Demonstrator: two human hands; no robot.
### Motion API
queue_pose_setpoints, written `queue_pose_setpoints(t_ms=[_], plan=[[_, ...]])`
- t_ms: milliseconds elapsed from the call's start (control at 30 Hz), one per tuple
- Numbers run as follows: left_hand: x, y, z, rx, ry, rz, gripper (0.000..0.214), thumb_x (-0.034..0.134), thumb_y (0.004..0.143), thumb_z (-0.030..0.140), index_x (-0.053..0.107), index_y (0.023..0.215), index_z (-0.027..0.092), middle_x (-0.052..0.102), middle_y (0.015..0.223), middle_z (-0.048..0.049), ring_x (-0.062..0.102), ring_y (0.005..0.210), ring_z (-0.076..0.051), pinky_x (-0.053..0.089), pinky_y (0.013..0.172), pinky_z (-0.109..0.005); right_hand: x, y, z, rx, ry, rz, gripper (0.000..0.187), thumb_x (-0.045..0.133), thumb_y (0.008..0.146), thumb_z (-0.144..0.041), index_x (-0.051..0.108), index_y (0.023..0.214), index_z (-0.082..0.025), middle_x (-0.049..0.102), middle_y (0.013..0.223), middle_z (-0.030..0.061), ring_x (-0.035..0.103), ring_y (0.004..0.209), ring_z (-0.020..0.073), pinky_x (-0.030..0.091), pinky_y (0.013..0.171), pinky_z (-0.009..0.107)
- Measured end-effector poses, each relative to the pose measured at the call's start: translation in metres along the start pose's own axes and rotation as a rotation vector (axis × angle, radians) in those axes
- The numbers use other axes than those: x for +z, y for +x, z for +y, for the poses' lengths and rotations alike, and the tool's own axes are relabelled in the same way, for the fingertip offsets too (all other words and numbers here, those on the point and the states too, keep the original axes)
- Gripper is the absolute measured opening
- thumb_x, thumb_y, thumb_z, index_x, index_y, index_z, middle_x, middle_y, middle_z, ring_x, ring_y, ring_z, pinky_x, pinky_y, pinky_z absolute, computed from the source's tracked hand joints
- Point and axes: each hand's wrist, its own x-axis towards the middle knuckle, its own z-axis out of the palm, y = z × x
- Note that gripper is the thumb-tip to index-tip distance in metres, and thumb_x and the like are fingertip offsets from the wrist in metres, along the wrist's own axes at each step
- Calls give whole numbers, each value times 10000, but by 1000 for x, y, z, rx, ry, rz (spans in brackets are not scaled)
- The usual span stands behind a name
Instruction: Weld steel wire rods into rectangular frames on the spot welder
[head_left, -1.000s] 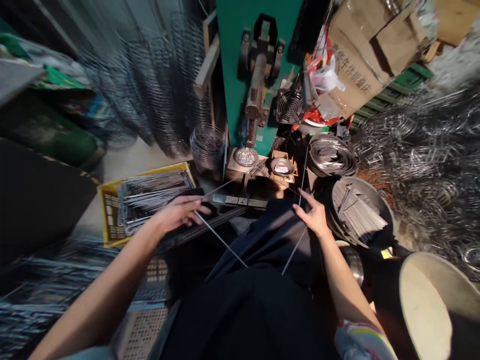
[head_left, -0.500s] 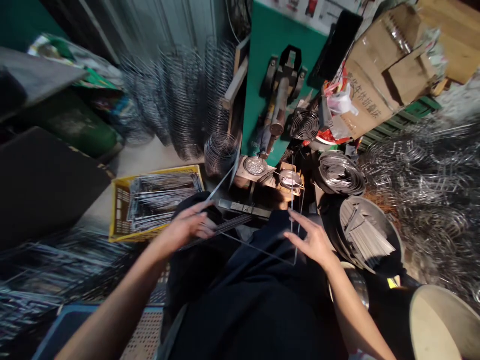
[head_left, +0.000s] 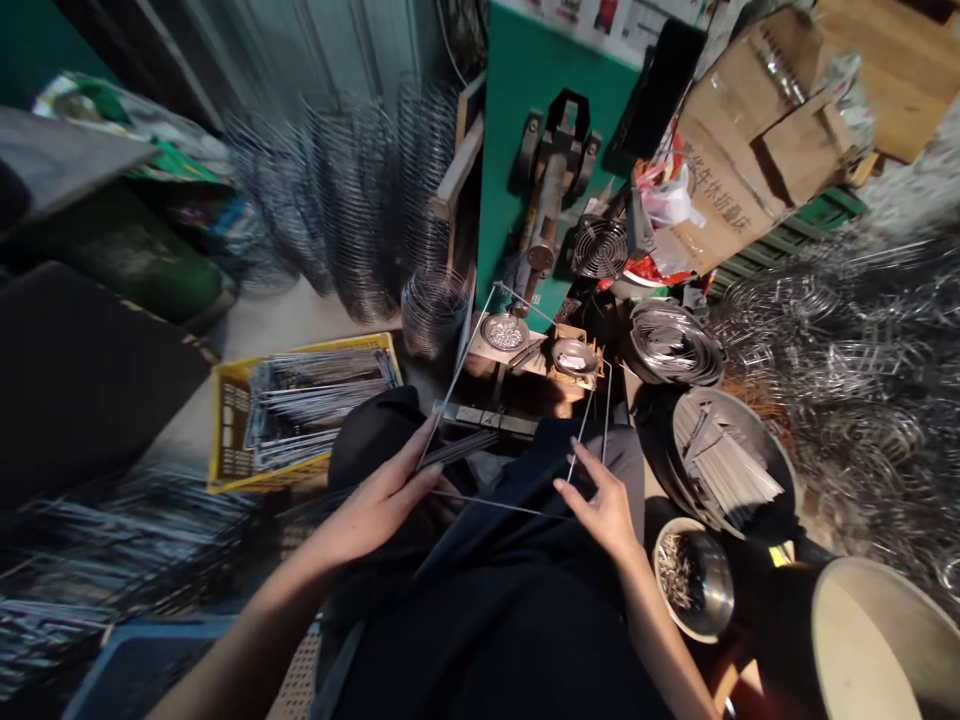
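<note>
A thin rectangular wire frame point(head_left: 525, 400) stands tilted over my lap, its far edge reaching toward the green machine point(head_left: 551, 150). My left hand point(head_left: 382, 500) pinches the frame's near left corner, fingers closed on the wire. My right hand point(head_left: 604, 505) holds the near right side of the frame with curled fingers. Two small metal dishes point(head_left: 506, 332) of tiny parts sit on the machine's bench just beyond the frame. A bundle of dark rods point(head_left: 465, 447) lies across my left knee.
A yellow crate point(head_left: 225, 420) of wire frames stands at left. Coiled springs point(head_left: 352, 220) stack behind it. At right sit a metal basin point(head_left: 731, 465) of strips, a small bowl point(head_left: 690, 575), a white bucket point(head_left: 870, 640) and heaps of wire point(head_left: 862, 340).
The wire frame has been raised and tipped forward toward the machine. Both hands slid to its near corners. The view shifted slightly, bringing the small bowl into sight.
</note>
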Motion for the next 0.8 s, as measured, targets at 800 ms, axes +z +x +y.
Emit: queue_pose_setpoints(t_ms=[800], plan=[[14,-14,-49,-225,-499,169,1037,738,795,317,73,1591,315,758,772,-41,702,617,-209,541,556,-256,-21,-14,-8,70,-317,-57,594,638,897,-461,552,1407,-168,618,1348,154,611,1220,339,517,1019,530]])
